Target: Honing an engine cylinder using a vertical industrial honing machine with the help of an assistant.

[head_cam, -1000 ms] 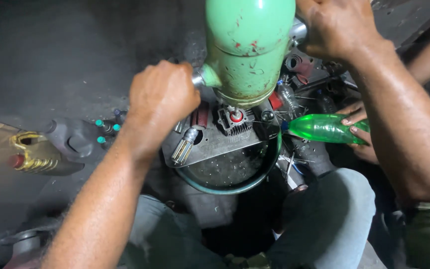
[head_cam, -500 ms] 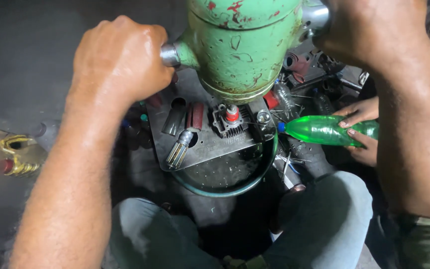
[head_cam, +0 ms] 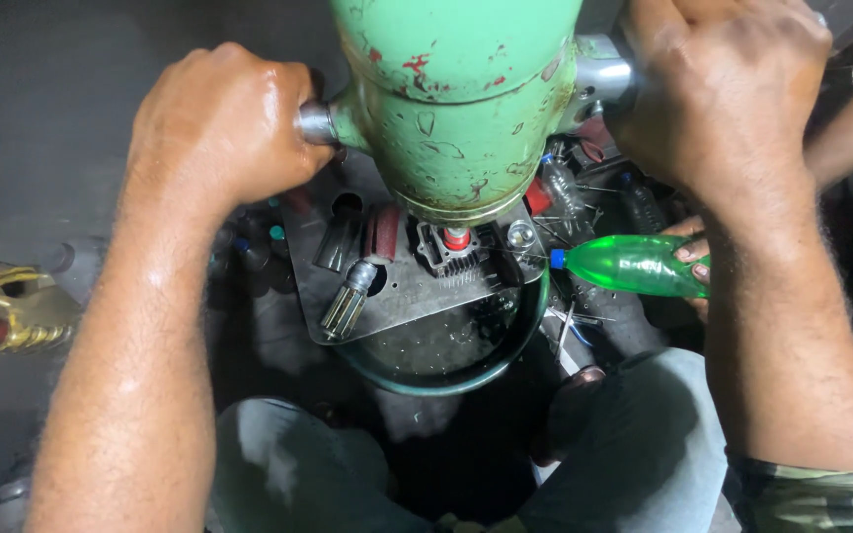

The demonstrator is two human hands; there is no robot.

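Note:
A heavy green metal cylinder (head_cam: 456,99) with chipped paint fills the top middle of the head view. My left hand (head_cam: 224,123) is closed around the steel handle stub on its left side. My right hand (head_cam: 728,84) grips the steel handle on its right side. Under the cylinder lies a grey metal plate (head_cam: 417,291) with holes, a small finned engine part (head_cam: 451,252) with a red cap, and a ribbed steel pin (head_cam: 346,301). Another person's hand (head_cam: 693,259) holds a green plastic bottle (head_cam: 629,265), its blue nozzle aimed at the plate.
A dark round basin (head_cam: 446,365) with a green rim sits beneath the plate. A brass fitting (head_cam: 17,311) lies at the far left on the dark floor. My knees in grey trousers (head_cam: 634,444) frame the bottom. Small bottles and loose parts crowd behind the plate.
The green cylinder has come much closer to the camera and now fills the top of the view, both hands still on its handles. The bottle stays aimed at the plate.

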